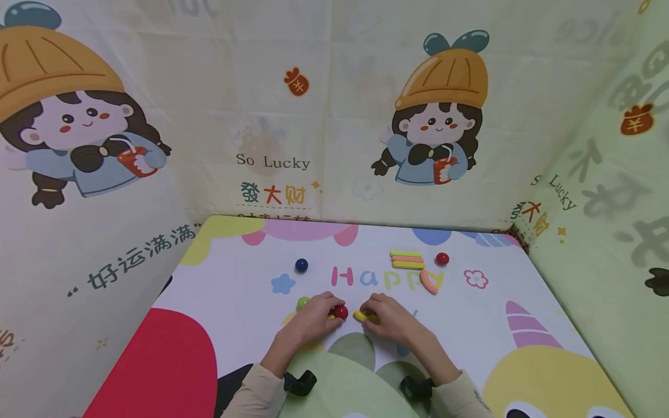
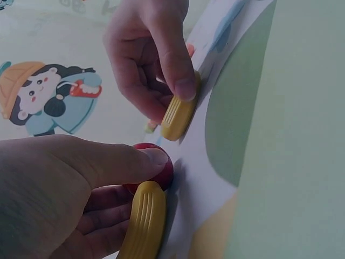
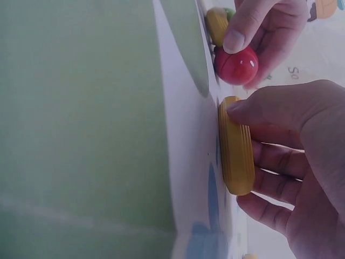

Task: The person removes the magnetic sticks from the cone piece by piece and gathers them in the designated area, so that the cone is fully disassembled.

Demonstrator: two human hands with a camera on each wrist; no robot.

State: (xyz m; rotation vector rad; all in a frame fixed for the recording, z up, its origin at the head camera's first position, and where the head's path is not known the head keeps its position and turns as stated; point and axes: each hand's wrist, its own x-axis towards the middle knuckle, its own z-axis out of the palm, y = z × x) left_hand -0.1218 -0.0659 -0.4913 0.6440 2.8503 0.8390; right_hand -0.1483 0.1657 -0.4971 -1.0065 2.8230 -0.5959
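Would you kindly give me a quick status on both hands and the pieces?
Left hand pinches red ball, yellow stick beside it. Right hand grips yellow stick on mat. Green ball close behind left hand.

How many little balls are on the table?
4. A blue ball sits at the back left, a red ball at the back right beside the stacked sticks, a green ball by the left hand, and that hand holds another red ball. Hands could hide more.

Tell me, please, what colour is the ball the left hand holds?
Red ball, clearest in the right wrist view.
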